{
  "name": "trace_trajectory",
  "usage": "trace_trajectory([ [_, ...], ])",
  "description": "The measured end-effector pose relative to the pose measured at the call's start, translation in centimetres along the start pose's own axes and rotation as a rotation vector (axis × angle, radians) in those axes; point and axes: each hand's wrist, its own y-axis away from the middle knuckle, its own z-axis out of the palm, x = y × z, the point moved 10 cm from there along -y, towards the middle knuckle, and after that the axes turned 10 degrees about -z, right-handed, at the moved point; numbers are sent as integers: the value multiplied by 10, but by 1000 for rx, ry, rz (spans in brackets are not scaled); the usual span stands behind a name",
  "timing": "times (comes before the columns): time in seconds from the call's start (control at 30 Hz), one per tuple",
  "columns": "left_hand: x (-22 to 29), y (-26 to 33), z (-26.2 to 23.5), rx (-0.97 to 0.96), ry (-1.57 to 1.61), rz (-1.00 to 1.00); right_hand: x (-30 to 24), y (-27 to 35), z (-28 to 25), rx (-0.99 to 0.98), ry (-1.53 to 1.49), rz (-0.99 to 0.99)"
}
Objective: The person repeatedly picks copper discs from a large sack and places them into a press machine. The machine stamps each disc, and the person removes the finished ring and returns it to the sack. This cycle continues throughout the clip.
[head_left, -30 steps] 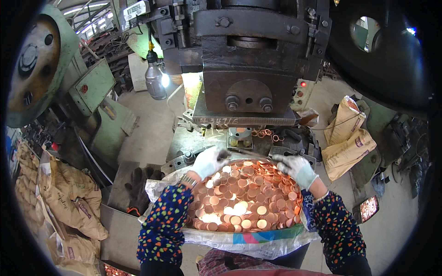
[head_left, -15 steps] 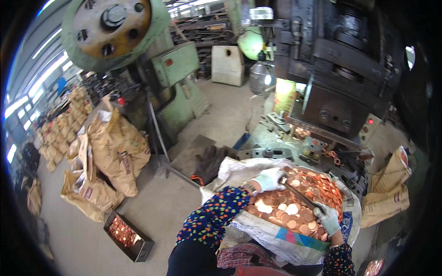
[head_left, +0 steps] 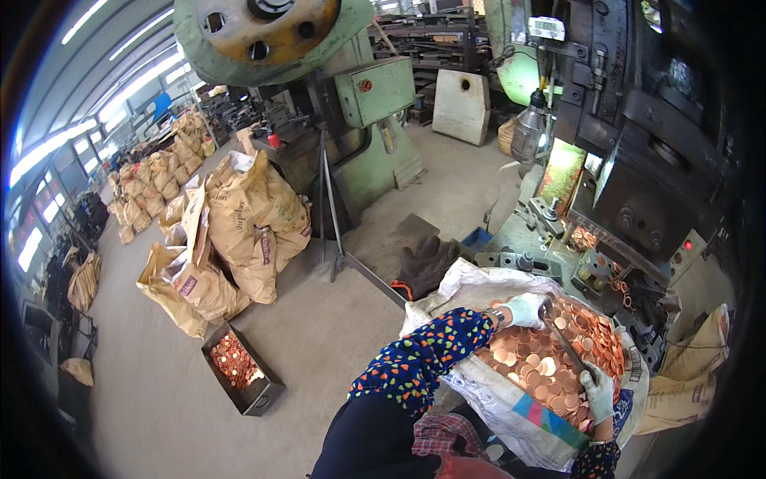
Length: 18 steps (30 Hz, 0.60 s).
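Observation:
My left hand (head_left: 527, 310), in a white glove, is closed on the far end of a narrow dark metal bar (head_left: 565, 339). At the near end of that bar, my gloved right hand (head_left: 597, 393) grips it too. The bar lies slantwise across a heap of round copper discs (head_left: 533, 369). Whether it belongs to something larger beneath the discs, I cannot tell. The discs fill an open white woven sack (head_left: 479, 385) with its mouth spread wide in front of me. Patterned sleeves cover both forearms.
Beyond the sack stands a dark press (head_left: 630, 207); a green machine (head_left: 375, 92) rises farther left. Dark gloves (head_left: 427, 267) lie by the sack. A metal box (head_left: 259, 395) of copper pieces sits on the floor near brown paper sacks (head_left: 255, 223). Another brown sack (head_left: 682, 399) stands at right.
My view has swung left, so the surroundings appear farther right. Both hands keep hold of the bar over the discs, and it now slopes more steeply in the picture.

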Motion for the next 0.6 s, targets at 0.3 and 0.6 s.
trace_trajectory([
  [0.3,-14,-6,-8,58,146,-56,55,5,-2,84,-413,142],
  [0.6,5,-5,-12,138,129,140,13,-13,-21,131,-473,36],
])
